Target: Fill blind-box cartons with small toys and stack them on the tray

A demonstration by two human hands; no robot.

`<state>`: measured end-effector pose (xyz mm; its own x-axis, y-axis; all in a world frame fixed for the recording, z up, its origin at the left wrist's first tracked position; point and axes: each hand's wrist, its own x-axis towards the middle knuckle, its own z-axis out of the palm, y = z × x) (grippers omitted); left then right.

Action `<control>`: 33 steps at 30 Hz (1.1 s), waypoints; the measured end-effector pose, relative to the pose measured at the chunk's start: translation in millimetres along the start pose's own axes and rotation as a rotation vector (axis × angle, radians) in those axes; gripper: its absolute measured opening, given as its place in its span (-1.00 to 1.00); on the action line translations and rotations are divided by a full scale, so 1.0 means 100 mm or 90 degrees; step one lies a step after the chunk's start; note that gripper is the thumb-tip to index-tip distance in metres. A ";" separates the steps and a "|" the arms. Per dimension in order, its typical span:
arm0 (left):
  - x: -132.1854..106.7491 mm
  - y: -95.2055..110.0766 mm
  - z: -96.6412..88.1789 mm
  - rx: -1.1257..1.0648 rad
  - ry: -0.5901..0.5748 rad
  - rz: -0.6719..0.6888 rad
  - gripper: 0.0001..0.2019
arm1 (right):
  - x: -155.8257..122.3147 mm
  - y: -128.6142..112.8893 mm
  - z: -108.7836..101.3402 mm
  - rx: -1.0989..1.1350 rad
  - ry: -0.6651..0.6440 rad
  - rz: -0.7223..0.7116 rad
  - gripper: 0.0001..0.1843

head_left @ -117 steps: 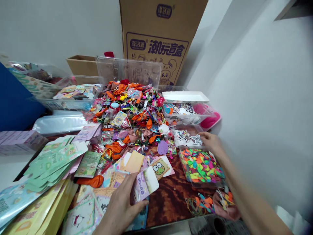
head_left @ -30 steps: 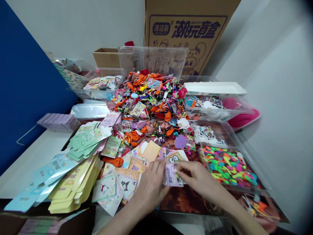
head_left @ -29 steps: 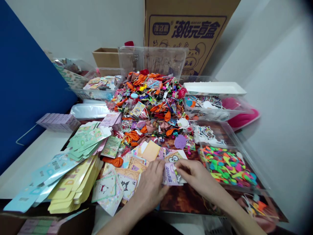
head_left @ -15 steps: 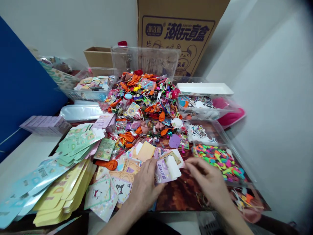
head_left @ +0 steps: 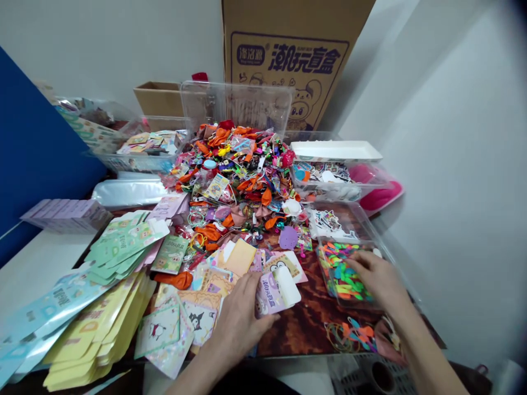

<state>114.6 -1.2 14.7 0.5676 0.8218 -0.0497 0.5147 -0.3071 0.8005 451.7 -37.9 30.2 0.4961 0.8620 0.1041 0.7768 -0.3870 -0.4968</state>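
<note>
My left hand (head_left: 242, 310) holds a small purple paper box (head_left: 269, 293) with its white end flap (head_left: 289, 285) standing out to the right. Printed cards (head_left: 200, 318) lie under and beside that hand. Over at the right, my right hand (head_left: 376, 277) reaches over a clear tray (head_left: 329, 280) full of small neon-coloured pieces (head_left: 343, 269). Its thumb and fingers come together at the pieces; whether one is between them is hidden. Below the tray lie rubber bands (head_left: 341, 336) and a few balloons (head_left: 362, 332).
A large heap of small toys and balloons (head_left: 234, 175) fills the table's middle. Flat green boxes (head_left: 123, 247) and yellow ones (head_left: 99, 329) are fanned out at left. Clear bins (head_left: 135, 162) and a tall carton (head_left: 288, 66) stand behind. A sticker tray (head_left: 329, 225) is at right.
My right hand has moved right, away from the purple box, to the tray of neon pieces. My left hand keeps hold of the box. The view has shifted slightly.
</note>
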 end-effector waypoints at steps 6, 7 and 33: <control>0.02 0.02 -0.03 -0.009 -0.010 0.012 -0.28 | -0.09 -0.10 -0.24 0.042 0.063 0.012 -0.56; 0.03 0.04 -0.03 -0.016 -0.012 0.018 -0.30 | -0.14 -0.20 -0.27 0.069 0.068 0.001 -0.57; -0.28 -0.01 -0.19 -0.347 0.054 -0.020 -0.38 | -1.05 -1.50 0.65 0.539 -0.005 0.027 -0.65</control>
<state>86.2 -14.7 27.1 0.4917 0.8694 -0.0478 0.1098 -0.0074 0.9939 258.0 -48.8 37.3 0.5134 0.8556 0.0664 0.2034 -0.0462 -0.9780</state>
